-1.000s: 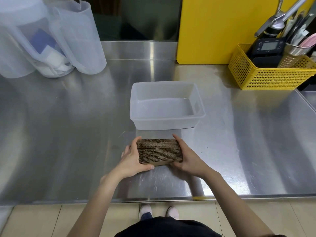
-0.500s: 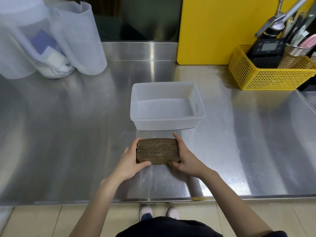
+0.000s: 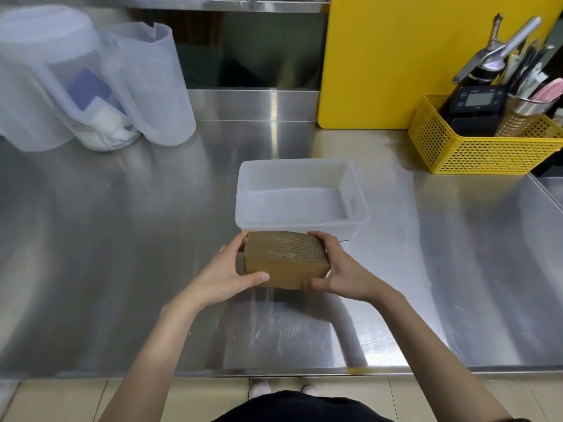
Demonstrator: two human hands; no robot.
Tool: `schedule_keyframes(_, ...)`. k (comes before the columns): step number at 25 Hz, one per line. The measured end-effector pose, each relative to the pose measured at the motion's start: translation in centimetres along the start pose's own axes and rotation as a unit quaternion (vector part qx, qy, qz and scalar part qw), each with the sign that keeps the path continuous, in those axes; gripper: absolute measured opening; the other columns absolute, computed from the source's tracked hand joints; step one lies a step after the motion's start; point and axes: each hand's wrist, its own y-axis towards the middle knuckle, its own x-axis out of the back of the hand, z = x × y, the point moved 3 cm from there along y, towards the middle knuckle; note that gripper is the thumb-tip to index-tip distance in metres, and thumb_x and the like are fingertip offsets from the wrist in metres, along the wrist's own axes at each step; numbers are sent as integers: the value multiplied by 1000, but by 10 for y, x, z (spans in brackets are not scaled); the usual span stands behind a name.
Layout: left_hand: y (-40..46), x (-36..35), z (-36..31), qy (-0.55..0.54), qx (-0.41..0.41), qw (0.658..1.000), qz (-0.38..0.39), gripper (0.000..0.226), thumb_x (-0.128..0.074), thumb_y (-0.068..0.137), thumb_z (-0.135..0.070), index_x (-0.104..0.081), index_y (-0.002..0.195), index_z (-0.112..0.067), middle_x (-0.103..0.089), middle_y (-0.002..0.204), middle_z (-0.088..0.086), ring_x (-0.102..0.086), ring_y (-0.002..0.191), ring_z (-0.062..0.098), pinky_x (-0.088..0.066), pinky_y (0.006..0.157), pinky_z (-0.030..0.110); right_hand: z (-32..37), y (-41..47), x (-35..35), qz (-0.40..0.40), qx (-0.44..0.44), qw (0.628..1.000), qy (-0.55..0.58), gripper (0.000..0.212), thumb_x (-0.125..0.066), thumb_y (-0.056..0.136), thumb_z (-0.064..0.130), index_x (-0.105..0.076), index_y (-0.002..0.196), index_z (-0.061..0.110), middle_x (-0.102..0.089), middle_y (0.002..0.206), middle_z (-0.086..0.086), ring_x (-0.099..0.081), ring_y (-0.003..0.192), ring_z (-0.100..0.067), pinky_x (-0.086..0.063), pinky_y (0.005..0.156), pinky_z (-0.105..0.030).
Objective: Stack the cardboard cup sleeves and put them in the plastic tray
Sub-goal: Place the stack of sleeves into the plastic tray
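2 bare hands hold 1 compact block of brown corrugated cardboard cup sleeves [image 3: 285,259], flattened and stacked face to face. Left hand [image 3: 227,274] is closed on the block's left end, thumb across the near face; right hand [image 3: 339,271] is closed on the right end, thumb low on the near face, fingers wrapped behind. Block appears lifted off the brushed stainless steel counter [image 3: 122,254], tilted, and sits just in front of the near wall of the translucent white rectangular plastic tray [image 3: 300,224], which is empty. Stacking looks done; placement in the tray is not yet done. Handling judgement: load is light; each sleeve is stiff along the flutes but the stack is loose, so layers can slide or fan out if end pressure drops. Best hold is what is seen, both short ends squeezed inward. Paper surface gives good friction. Risk: a sleeve edge catching on the tray rim. Elsewhere: yellow perforated plastic basket [image 3: 487,147] at far right, clear plastic pitchers [image 3: 91,86] at far left, both well apart from the work.
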Motion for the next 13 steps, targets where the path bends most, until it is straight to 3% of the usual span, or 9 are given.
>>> schedule_keyframes(4,15,30,-24,-46,-38,998,-9,83,-68,66,-44,-28,136,-26,-48,123,-8,-49,113,11,-36,100,25,21,14,16,-5,-8,999,36,88,-73,72,22,-16,139,25,-34,135,-3,-47,117,-21,-44,98,-32)
schedule_keyframes(8,44,55,-43,-29,-54,998,-14,62,-61,82,-22,-30,136,-25,-49,124,-5,-49,111,10,-35,90,16,39,36,32,-38,-16,998,49,85,-72,74,24,-17,140,24,-36,135,-5,-49,116,-22,-43,101,-34)
schedule_keyframes(11,75,72,-54,5,-46,999,-4,58,-59,83,-27,-32,134,-25,-47,129,1,-48,110,13,-38,77,12,47,57,44,-50,-32,996,64,78,-69,77,25,-22,139,20,-41,132,-6,-51,114,-23,-44,92,-30)
schedule_keyframes(13,97,83,-58,23,-38,999,15,62,-60,78,-35,-34,133,-24,-46,130,5,-48,110,16,-38,83,17,49,72,51,-54,-52,993,86,74,-69,77,25,-26,137,17,-46,125,-4,-53,111,-21,-43,88,-27)
